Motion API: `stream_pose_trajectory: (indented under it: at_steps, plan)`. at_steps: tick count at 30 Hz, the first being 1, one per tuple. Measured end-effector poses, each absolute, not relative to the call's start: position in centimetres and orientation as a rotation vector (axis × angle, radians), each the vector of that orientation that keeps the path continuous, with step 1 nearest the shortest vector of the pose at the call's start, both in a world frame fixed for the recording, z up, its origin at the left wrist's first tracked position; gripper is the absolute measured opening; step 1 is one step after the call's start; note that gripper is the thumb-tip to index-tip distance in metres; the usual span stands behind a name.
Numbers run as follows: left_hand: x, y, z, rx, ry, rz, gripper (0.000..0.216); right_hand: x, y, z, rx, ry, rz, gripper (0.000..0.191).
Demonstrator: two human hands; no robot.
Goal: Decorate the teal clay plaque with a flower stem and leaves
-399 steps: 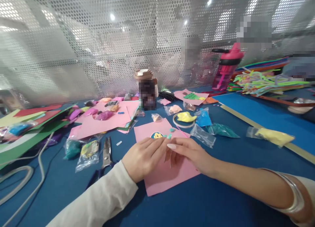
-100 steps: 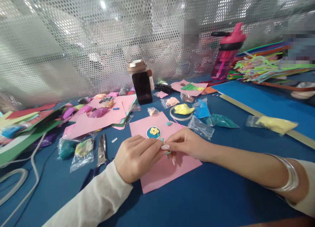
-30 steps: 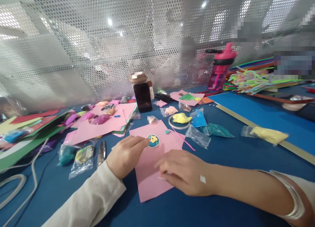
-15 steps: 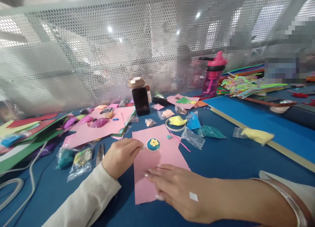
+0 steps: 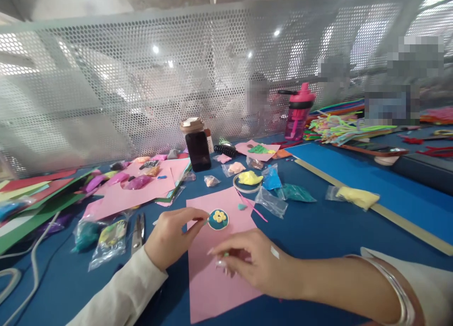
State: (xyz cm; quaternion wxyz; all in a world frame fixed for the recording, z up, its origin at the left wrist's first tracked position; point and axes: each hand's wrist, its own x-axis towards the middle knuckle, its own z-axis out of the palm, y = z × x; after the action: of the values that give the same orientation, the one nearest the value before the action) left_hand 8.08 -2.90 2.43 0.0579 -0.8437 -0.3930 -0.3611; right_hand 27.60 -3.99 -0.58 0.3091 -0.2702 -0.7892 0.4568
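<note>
A pink paper sheet (image 5: 212, 279) lies in front of me. Over it is a small round blue disc (image 5: 214, 223) with a pale rim, a yellow clay flower and a bit of green. My left hand (image 5: 173, 234) pinches at the disc's left edge with thumb and forefinger. Just below the disc, my right hand (image 5: 260, 260) is curled above the sheet. A tiny green piece of clay (image 5: 226, 254) shows between its thumb and fingers, partly hidden. Near the sheet's upper right lie a teal clay lump (image 5: 242, 206) and a pink stick (image 5: 256, 210).
Scissors (image 5: 138, 234) and bagged clay (image 5: 109, 241) lie left of my left hand. Beyond the sheet stand a dark lidded cup (image 5: 198, 149) and a pink bottle (image 5: 299, 113). Yellow clay (image 5: 249, 177), a teal bag (image 5: 297, 192) and pipe cleaners (image 5: 343, 128) are to the right.
My right hand has gone from nearly flat over the paper to curled, with its fingertips drawn together. My left hand stays at the disc's edge. The whole view has shifted slightly.
</note>
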Motion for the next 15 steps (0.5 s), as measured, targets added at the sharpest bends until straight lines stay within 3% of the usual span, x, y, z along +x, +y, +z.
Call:
stream_pose_trajectory:
  at_steps: [8,15]
  plan:
    - [8.4,-3.3,2.6,-2.598,-1.197,-1.126,0.01,27.2,-2.5,0.1,-0.938,-1.709,1.525,0.024]
    - [8.4,-3.6,2.5,-2.759,-1.162,-0.952,0.022,28.9,0.8,0.6,-0.974,-1.464,1.27,0.017]
